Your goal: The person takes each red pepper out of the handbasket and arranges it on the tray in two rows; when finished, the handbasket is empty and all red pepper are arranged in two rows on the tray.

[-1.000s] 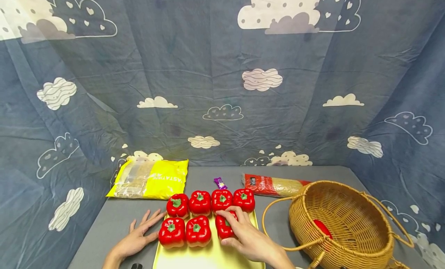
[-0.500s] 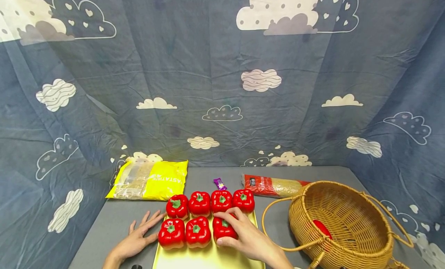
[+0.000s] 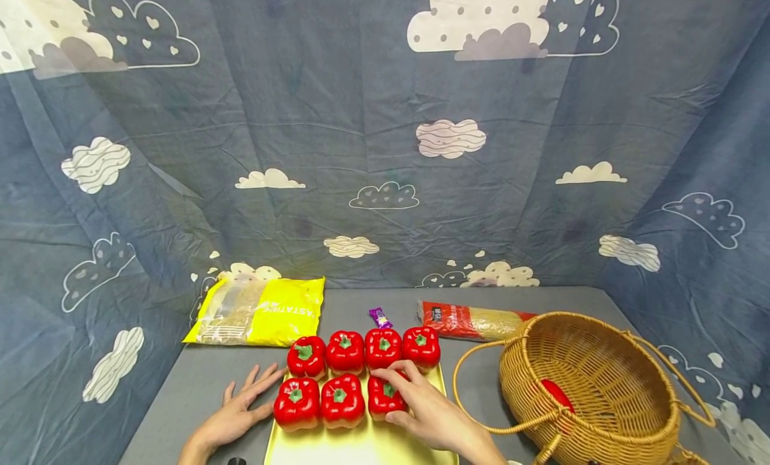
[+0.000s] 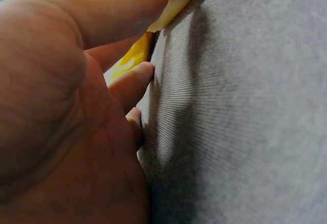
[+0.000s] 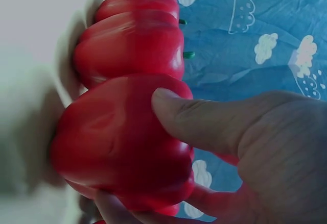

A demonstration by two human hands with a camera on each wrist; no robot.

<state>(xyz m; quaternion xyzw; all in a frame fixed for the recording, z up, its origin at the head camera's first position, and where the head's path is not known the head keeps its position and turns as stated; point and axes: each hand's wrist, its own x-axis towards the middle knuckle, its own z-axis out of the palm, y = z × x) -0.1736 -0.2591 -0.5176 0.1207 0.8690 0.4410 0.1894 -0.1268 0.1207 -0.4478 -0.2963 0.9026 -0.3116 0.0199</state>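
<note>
Red bell peppers with green stems stand in two rows on a pale yellow tray. My right hand is at the front row's rightmost bell pepper. In the right wrist view its thumb lies on the near side of that bell pepper, while the other fingers curl round the far side, partly hidden. My left hand rests with spread fingers on the grey table by the tray's left edge. The left wrist view shows its thumb against the tray's rim.
A yellow bag lies back left. Behind the peppers are a small purple wrapped candy and a red-ended pack of what looks like noodles. A wicker basket stands at right, something red inside. Its handle loop reaches toward the tray.
My right hand has slid the bell pepper slightly left, toward the others in its row. Its thumb has since drawn back a little to the right. The left hand stays put.
</note>
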